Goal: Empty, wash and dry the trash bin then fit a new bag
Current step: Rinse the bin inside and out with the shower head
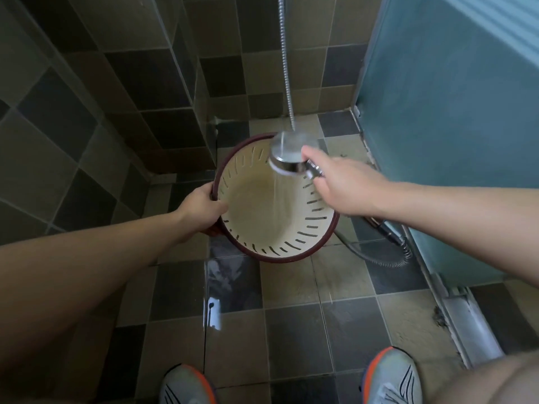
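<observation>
The left hand (pixel 204 204) grips the bin (pixel 256 199) rim, tilting it toward the spray; right hand (pixel 341 182) fingers wrap the shower head (pixel 287 156) handle, rinsing inside.

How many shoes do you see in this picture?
2: left shoe at the bottom edge, left of centre; right shoe at the bottom edge, right of centre. Both are partly cut off.

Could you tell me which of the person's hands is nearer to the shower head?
The right hand: it grips the handle just behind the shower head. The left hand is farther away, gripping the trash bin at its rim on the opposite side.
</observation>
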